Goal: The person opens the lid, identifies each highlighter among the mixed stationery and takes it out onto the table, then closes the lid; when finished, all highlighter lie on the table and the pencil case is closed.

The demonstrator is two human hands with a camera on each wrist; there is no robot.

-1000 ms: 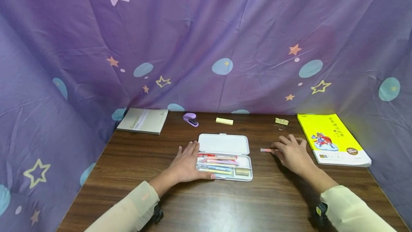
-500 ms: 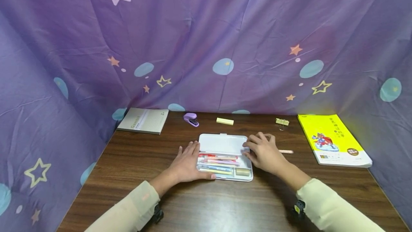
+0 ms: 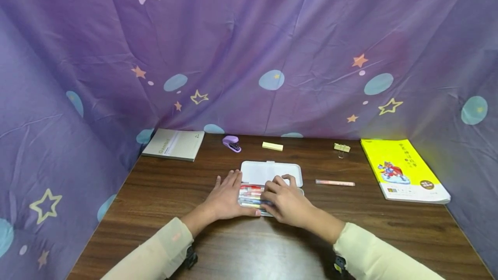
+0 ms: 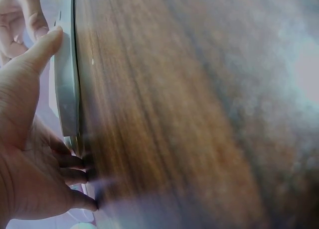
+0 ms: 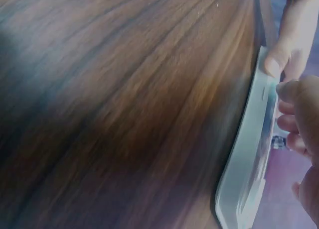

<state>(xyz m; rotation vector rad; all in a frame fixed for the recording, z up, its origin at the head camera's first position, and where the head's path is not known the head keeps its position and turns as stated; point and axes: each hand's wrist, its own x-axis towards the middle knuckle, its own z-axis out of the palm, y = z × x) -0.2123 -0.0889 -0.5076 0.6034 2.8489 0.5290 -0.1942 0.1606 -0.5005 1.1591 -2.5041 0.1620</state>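
A white pencil case (image 3: 271, 172) lies open mid-table, its tray holding several coloured pens (image 3: 250, 194). My left hand (image 3: 227, 196) rests flat against the case's left end, thumb along the front edge; in the left wrist view the thumb (image 4: 42, 50) lies against the case's rim (image 4: 67, 89). My right hand (image 3: 283, 197) covers the right part of the tray, bent fingers down on the pens. Whether it pinches one is hidden. In the right wrist view its fingers (image 5: 299, 119) hover by the case (image 5: 249, 154). A pink pen (image 3: 335, 182) lies alone to the right of the case.
A yellow book (image 3: 402, 170) lies at the right edge, with a binder clip (image 3: 341, 147) behind the pen. A yellow pad (image 3: 272, 146), a purple stapler (image 3: 231, 143) and a grey notebook (image 3: 173, 144) line the back. Purple cloth walls in the brown table (image 3: 163, 189).
My right hand let go of the pink pen on the table, then moved left over the case and down onto the pens. The left hand stayed put.
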